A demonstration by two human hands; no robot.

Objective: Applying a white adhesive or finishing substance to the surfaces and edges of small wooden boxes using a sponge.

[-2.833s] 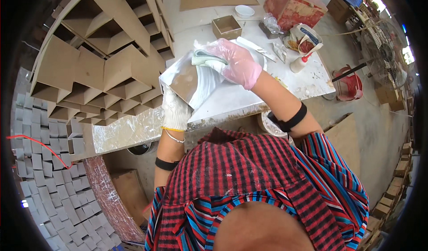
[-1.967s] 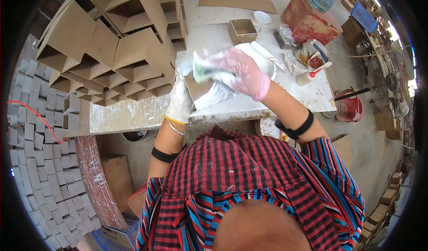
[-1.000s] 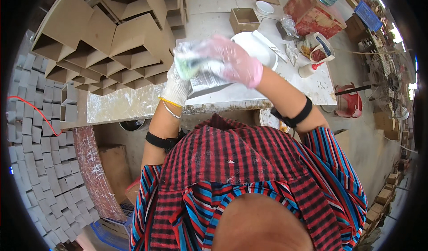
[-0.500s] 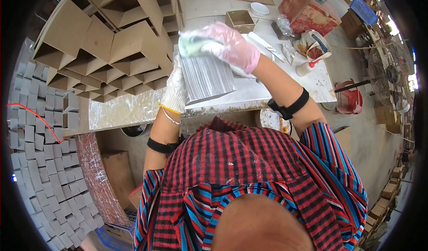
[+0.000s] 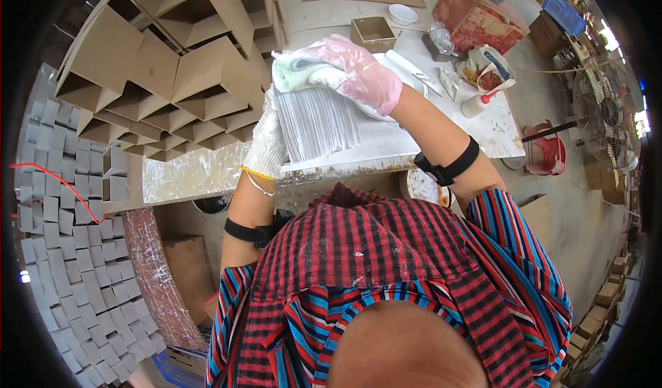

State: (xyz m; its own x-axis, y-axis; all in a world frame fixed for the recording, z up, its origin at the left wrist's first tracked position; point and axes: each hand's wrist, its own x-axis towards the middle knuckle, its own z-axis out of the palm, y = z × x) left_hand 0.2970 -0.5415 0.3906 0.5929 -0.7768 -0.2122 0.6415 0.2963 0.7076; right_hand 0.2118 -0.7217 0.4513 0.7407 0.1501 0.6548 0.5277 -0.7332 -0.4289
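Observation:
A box (image 5: 318, 127) with a face streaked white and grey stands tilted over the near edge of the work table. My left hand (image 5: 267, 138), in a white knit glove, grips its left side; the fingertips are partly hidden behind it. A translucent pink glove smeared with white covers my right hand (image 5: 362, 77). That hand is closed around a pale green sponge (image 5: 291, 76), which presses on the box's upper end. Behind my right wrist lies a white dish (image 5: 381, 114), mostly covered.
Stacked open brown cardboard boxes (image 5: 207, 77) rise at the left of the table (image 5: 441, 136). A small open box (image 5: 372, 35), a white bowl (image 5: 403, 14), a red-capped bottle (image 5: 476, 105) and a bag (image 5: 493, 67) lie to the right. A fan (image 5: 598, 108) stands beyond.
The box has tipped slightly, so its lower side edge shows less. My left forearm has shifted a little left. The sponge has moved slightly left across the box's upper end.

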